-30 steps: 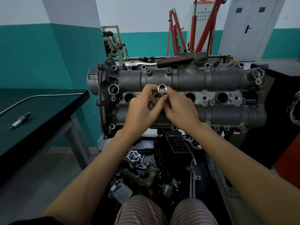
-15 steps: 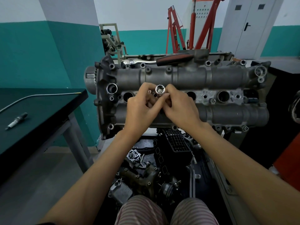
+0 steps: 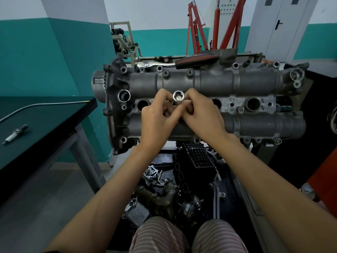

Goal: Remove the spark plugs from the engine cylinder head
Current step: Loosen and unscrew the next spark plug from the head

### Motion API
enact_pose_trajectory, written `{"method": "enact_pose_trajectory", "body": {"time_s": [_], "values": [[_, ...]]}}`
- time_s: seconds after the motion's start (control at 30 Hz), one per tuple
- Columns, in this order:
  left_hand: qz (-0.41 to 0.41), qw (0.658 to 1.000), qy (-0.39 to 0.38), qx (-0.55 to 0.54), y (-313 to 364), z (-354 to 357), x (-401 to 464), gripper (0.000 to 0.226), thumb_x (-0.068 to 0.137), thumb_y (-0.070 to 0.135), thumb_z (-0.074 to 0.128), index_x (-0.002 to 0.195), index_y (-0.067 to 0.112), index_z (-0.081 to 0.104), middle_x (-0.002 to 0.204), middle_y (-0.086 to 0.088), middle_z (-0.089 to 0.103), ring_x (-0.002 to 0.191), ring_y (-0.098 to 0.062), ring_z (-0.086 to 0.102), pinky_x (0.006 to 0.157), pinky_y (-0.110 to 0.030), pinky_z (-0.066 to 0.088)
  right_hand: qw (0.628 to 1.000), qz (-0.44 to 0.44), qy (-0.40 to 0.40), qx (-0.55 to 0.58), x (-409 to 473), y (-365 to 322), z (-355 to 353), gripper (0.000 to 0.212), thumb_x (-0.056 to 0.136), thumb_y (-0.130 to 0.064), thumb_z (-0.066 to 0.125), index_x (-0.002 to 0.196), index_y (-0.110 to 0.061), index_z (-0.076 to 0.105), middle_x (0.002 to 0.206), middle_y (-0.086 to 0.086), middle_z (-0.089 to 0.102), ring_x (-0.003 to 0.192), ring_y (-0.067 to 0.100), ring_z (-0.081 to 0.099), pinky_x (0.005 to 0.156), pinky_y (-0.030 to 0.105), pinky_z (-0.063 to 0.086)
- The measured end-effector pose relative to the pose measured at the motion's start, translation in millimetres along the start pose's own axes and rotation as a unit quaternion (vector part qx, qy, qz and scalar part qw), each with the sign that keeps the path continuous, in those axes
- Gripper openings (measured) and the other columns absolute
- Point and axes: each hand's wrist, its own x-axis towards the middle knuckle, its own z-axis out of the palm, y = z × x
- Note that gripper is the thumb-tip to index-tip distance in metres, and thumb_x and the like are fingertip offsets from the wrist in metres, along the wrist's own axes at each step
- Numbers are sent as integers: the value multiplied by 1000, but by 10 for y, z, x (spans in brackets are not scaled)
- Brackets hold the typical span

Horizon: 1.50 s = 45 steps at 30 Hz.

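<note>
Cylinder head (image 3: 237, 83) stood on its stand. Left hand (image 3: 156, 121) and right hand (image 3: 202, 115), fingers curled, together pinched a socket (image 3: 178, 96) above the second plug well. One spark plug (image 3: 15, 133) lay on the counter (image 3: 54, 114); ratchet (image 3: 175, 63) rested atop the head.

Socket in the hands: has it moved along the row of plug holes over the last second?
No. The socket still sits over the second plug hole from the left of the cylinder head, with left hand and right hand still gripping it.
</note>
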Motion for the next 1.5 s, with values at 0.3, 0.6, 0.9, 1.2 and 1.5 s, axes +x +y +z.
{"method": "enact_pose_trajectory", "body": {"time_s": [0.3, 0.6, 0.9, 1.2, 1.5], "values": [[39, 997, -16, 64, -28, -16, -14, 18, 90, 22, 59, 96, 4, 60, 51, -4, 58, 46, -18, 55, 49, -37, 44, 996, -78, -1, -46, -42, -24, -8, 17, 91, -16, 46, 105, -7, 51, 85, 5, 61, 73, 29, 58, 56, 29, 29], [7, 1000, -13, 17, 25, 5, -24, 21, 86, 25, 65, 89, 7, 54, 62, -13, 61, 50, -28, 56, 49, -43, 45, 1000, -11, -7, 5, -8, 9, 5, 17, 88, -22, 53, 85, -22, 36, 71, -7, 49, 67, 19, 50, 54, 29, 24], [-2, 999, 21, 35, -14, 17, -2, 18, 88, 20, 63, 83, 7, 51, 48, -7, 52, 41, -20, 48, 44, -35, 39, 995, -86, -7, -49, -37, -24, 7, 29, 92, -20, 47, 120, -13, 50, 91, 9, 66, 82, 33, 61, 58, 32, 32], [39, 998, -22, 40, 0, -7, -38, 25, 89, 28, 54, 99, 5, 58, 59, -9, 60, 48, -25, 54, 47, -41, 44, 999, -33, -15, 9, -25, -1, -8, 15, 90, -21, 51, 86, -21, 36, 63, -8, 46, 61, 20, 48, 54, 28, 27], [-9, 1000, 20, 20, 7, 10, -9, 19, 87, 19, 64, 83, 11, 48, 49, -10, 55, 43, -25, 51, 44, -37, 39, 998, -57, -4, -20, -25, -6, -2, 29, 88, -23, 52, 116, -16, 51, 66, -6, 54, 64, 23, 57, 54, 30, 31]]}}
